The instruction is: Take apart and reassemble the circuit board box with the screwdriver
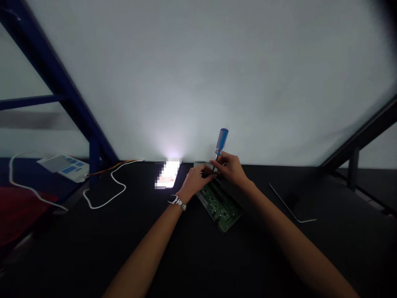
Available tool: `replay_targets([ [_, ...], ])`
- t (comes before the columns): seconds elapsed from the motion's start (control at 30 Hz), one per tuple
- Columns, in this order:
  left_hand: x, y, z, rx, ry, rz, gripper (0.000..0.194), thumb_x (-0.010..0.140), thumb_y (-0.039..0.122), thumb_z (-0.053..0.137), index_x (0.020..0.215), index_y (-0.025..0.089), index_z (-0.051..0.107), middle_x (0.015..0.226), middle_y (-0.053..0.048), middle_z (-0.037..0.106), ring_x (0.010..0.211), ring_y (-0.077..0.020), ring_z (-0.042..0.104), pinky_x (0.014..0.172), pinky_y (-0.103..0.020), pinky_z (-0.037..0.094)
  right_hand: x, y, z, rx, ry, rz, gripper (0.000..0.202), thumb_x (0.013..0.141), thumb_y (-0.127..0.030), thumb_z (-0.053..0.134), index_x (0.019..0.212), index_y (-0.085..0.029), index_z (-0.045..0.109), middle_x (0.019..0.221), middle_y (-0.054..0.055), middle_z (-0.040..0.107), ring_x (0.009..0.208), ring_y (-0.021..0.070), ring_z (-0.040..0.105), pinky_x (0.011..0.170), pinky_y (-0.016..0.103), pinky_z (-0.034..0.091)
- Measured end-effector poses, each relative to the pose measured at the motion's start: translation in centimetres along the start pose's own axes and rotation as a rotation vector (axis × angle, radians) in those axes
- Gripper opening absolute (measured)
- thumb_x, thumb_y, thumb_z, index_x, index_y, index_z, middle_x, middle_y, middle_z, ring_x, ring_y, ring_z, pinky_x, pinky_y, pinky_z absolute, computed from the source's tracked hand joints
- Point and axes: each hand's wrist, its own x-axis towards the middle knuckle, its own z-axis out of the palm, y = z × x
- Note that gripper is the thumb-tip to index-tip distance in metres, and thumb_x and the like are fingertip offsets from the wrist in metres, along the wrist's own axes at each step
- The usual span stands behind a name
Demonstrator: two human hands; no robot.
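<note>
A green circuit board (218,207) lies slanted on the black table, its far end covered by both hands. Just below the blue handle of a screwdriver (222,140), my right hand (231,167) closes its fingers round the shaft. The screwdriver stands nearly upright, tip down, over the board's far end; what the tip touches is hidden. My left hand (196,180), with a silver watch (178,201) on the wrist, is at the board's far left side. Its fingers are pressed together near the screwdriver tip, around a dark piece too small to name.
Left of the board glows a bright phone-like screen (169,174). A white cable (116,178) curls farther left, near a printed sheet (70,167). To the right lies a thin bent metal strip (288,209). Blue frame bars (72,99) and a pale wall (201,74) stand behind.
</note>
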Motion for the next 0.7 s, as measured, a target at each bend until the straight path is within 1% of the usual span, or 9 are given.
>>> replay_targets([
  [0.13,0.5,-0.1,0.2,0.005,0.035,-0.024,0.022,0.081,0.041,0.068,0.080,0.019,0.069,0.079,-0.003,0.072,0.074,-0.0182,0.066,0.069,-0.028,0.049,0.1,0.1,0.4,-0.034,0.038,0.010,0.038,0.082,-0.046,0.065,0.062,-0.021,0.044,0.055,-0.003,0.049,0.053,0.0119,0.044,0.053,0.026,0.037],
  [0.2,0.4,-0.1,0.3,0.012,0.043,-0.017,0.021,0.082,0.040,0.067,0.080,0.019,0.071,0.079,-0.003,0.073,0.075,-0.0186,0.066,0.069,-0.028,0.049,0.1,0.2,0.5,-0.046,0.060,0.021,0.039,0.081,-0.046,0.065,0.061,-0.021,0.044,0.055,-0.003,0.049,0.053,0.0117,0.044,0.053,0.027,0.037],
  [0.27,0.2,-0.1,0.4,0.011,0.039,0.010,0.019,0.084,0.038,0.065,0.083,0.020,0.072,0.082,-0.004,0.074,0.078,-0.0192,0.067,0.071,-0.029,0.049,0.1,0.1,0.3,-0.043,0.042,0.022,0.035,0.082,-0.045,0.066,0.064,-0.020,0.050,0.057,-0.002,0.053,0.055,0.0124,0.047,0.055,0.027,0.041],
  [0.3,0.2,-0.1,0.4,0.013,0.036,0.026,0.018,0.085,0.036,0.064,0.086,0.020,0.073,0.083,-0.004,0.074,0.079,-0.0194,0.067,0.072,-0.029,0.049,0.1,0.0,0.2,-0.031,0.008,0.020,0.030,0.082,-0.044,0.065,0.069,-0.019,0.056,0.061,-0.001,0.058,0.058,0.0132,0.051,0.057,0.028,0.043],
  [0.37,0.0,-0.1,0.3,0.032,0.024,0.047,0.017,0.087,0.034,0.062,0.090,0.022,0.074,0.087,-0.004,0.075,0.082,-0.0199,0.068,0.074,-0.029,0.049,0.1,-0.3,-0.4,0.026,-0.099,0.032,0.025,0.085,-0.042,0.063,0.089,-0.017,0.066,0.076,0.004,0.067,0.066,0.0156,0.059,0.060,0.029,0.048],
  [0.43,-0.1,-0.1,0.2,0.061,0.011,0.051,0.018,0.088,0.034,0.062,0.094,0.023,0.074,0.090,-0.004,0.075,0.083,-0.0203,0.068,0.076,-0.030,0.050,0.0,-0.6,-1.0,0.113,-0.200,0.074,0.033,0.087,-0.039,0.060,0.110,-0.018,0.066,0.094,0.008,0.071,0.076,0.0181,0.064,0.058,0.029,0.052],
  [0.5,-0.1,-0.2,0.0,0.076,-0.009,0.054,0.019,0.089,0.034,0.060,0.097,0.024,0.073,0.092,-0.004,0.075,0.084,-0.0202,0.068,0.078,-0.031,0.050,-0.1,-0.9,-1.4,0.174,-0.253,0.109,0.036,0.088,-0.038,0.058,0.118,-0.018,0.064,0.102,0.010,0.071,0.080,0.0189,0.066,0.055,0.028,0.053],
  [0.6,-0.1,-0.2,0.0,0.026,-0.024,0.051,0.019,0.088,0.034,0.062,0.101,0.024,0.072,0.098,-0.004,0.074,0.091,-0.0204,0.068,0.082,-0.032,0.051,0.0,-0.9,-1.5,0.132,-0.219,0.091,0.029,0.087,-0.039,0.059,0.103,-0.017,0.069,0.088,0.008,0.072,0.069,0.0165,0.064,0.056,0.028,0.052],
  [0.7,-0.1,0.1,0.4,-0.069,0.053,0.007,0.023,0.082,0.035,0.069,0.099,0.020,0.070,0.098,-0.005,0.073,0.091,-0.0201,0.067,0.080,-0.031,0.051,0.2,-0.7,-0.9,0.015,-0.101,0.017,0.024,0.085,-0.040,0.062,0.081,-0.017,0.067,0.070,0.003,0.066,0.059,0.0137,0.057,0.055,0.026,0.045],
])
